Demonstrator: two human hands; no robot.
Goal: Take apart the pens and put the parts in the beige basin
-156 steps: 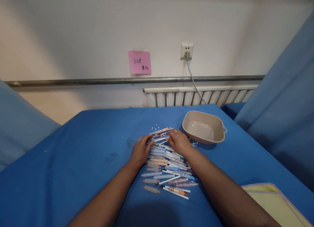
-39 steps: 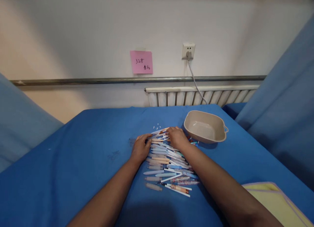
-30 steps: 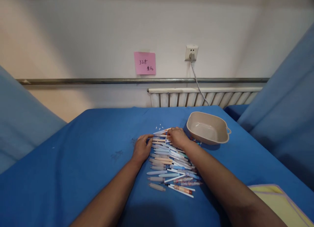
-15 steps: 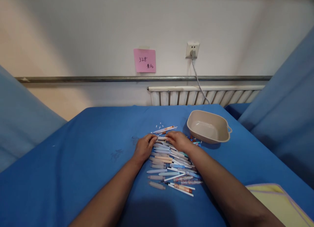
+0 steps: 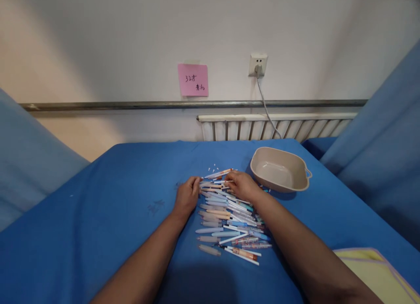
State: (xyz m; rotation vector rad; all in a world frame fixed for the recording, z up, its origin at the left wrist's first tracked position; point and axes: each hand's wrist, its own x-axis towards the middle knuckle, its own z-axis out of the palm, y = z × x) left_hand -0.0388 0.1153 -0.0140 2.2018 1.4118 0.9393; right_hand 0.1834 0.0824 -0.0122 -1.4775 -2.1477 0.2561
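A pile of pens and pen parts point(image 5: 216, 214) in white, pale blue, grey and orange lies mostly sideways on the blue cloth. At the pile's upper left edge, my left hand point(image 5: 188, 193) is closed, its fingertips together; what they pinch is too small to name. My right hand point(image 5: 241, 185) is closed on a thin white pen point(image 5: 218, 182) at the upper right of the pile. Just beyond both hands lies a pen with an orange end point(image 5: 225, 172), near a few tiny white bits point(image 5: 214, 169).
A beige basin point(image 5: 278, 169) stands at the back right of the blue-covered table point(image 5: 98, 199). A folded yellow cloth point(image 5: 369, 267) lies at the front right. Blue curtains hang on both sides. Behind are a wall rail, a radiator and a plugged-in cable.
My hands have moved apart: the left one slightly left and up, the right one slightly right. The pen that was between both hands now extends from my right hand alone.
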